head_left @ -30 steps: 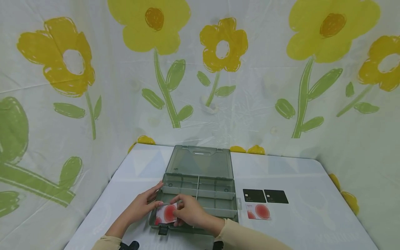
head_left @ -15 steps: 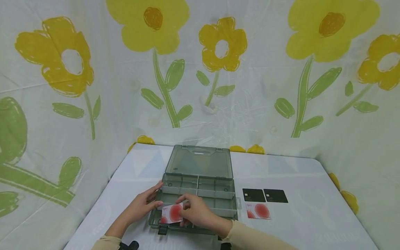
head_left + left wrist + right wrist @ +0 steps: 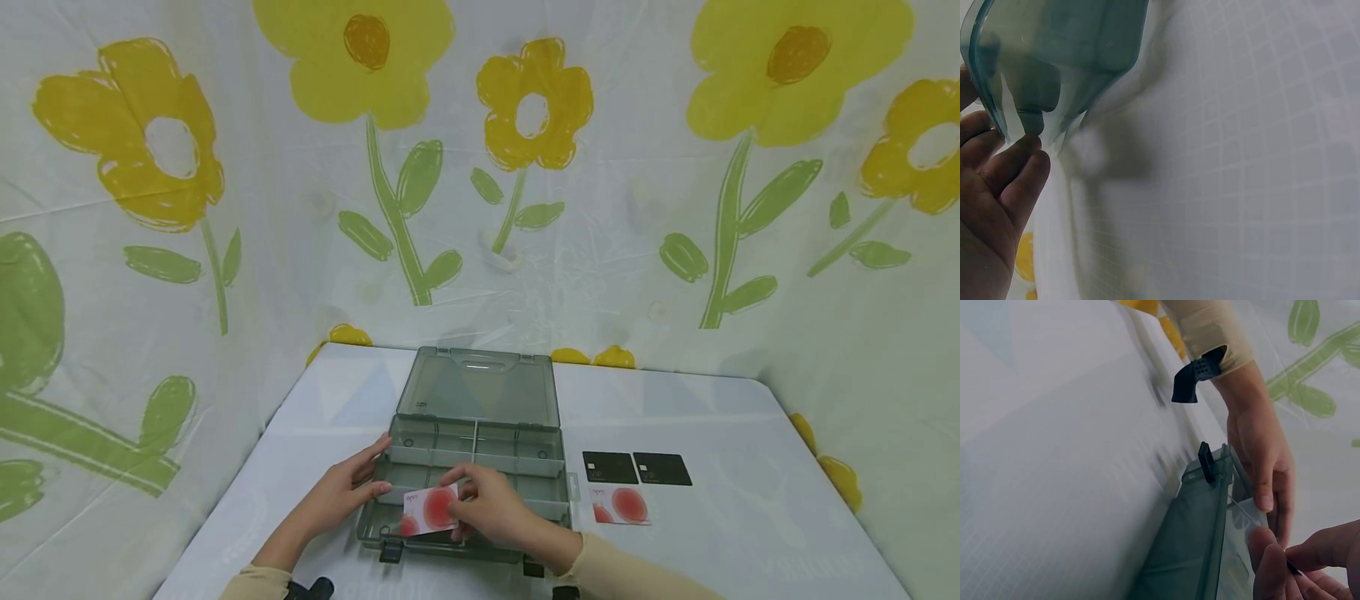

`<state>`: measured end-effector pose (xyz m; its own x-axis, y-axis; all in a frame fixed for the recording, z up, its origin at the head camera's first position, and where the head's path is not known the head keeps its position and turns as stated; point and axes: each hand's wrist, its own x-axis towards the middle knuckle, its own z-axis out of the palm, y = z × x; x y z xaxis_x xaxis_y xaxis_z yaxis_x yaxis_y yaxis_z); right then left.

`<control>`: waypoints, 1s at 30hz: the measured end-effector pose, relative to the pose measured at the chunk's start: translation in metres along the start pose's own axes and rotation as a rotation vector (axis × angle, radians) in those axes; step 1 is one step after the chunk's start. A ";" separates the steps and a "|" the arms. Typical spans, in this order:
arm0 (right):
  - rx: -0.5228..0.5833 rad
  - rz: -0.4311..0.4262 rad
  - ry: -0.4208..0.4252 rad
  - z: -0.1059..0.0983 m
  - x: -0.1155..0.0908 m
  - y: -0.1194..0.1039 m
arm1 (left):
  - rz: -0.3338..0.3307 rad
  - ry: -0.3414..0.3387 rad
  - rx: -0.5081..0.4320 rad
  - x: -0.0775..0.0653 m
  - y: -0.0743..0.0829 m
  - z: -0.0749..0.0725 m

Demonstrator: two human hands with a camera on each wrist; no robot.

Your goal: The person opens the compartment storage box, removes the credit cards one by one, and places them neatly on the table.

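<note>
In the head view, a grey-green see-through plastic organizer box (image 3: 525, 463) lies on the table with its lid (image 3: 480, 392) folded back. My left hand (image 3: 345, 490) holds the box's left wall, thumb at the rim and other fingers along the outside; the left wrist view shows these fingers (image 3: 1022, 165) touching the side. My right hand (image 3: 491, 508) pinches the right edge of a white card with red circles (image 3: 429, 509), tilted over the front row of compartments. A dark patch lies beneath that card; I cannot tell whether it is another card.
Right of the box lie two black cards (image 3: 609, 467) side by side. Just in front of them is another white card with red circles (image 3: 621, 506). Two dark latches (image 3: 391, 552) stick out at the box's front. A flowered curtain (image 3: 600, 250) surrounds the white table (image 3: 720, 550).
My right hand has moved to the right with the pinched card, from the front-left corner toward the middle of the front row. My left hand has stayed at the box's left wall.
</note>
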<state>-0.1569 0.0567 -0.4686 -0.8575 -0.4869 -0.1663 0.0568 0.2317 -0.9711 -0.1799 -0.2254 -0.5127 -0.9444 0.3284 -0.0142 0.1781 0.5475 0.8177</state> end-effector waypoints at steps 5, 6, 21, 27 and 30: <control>0.015 -0.006 0.016 -0.008 -0.003 0.005 | 0.010 -0.002 0.003 0.000 -0.002 0.000; 0.014 -0.009 0.019 -0.010 -0.004 0.006 | 0.013 -0.003 0.004 0.000 -0.003 0.000; -0.004 0.010 0.058 -0.049 -0.020 0.010 | 0.048 -0.013 0.002 0.000 -0.006 0.000; -0.068 0.023 0.094 -0.064 -0.026 0.015 | 0.040 -0.018 -0.011 0.000 -0.005 -0.001; -0.088 0.029 0.114 -0.071 -0.030 0.017 | 0.037 -0.016 -0.010 0.000 -0.005 -0.001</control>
<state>-0.1665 0.1354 -0.4676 -0.9090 -0.3813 -0.1686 0.0417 0.3193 -0.9467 -0.1810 -0.2285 -0.5160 -0.9328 0.3602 0.0068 0.2096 0.5272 0.8235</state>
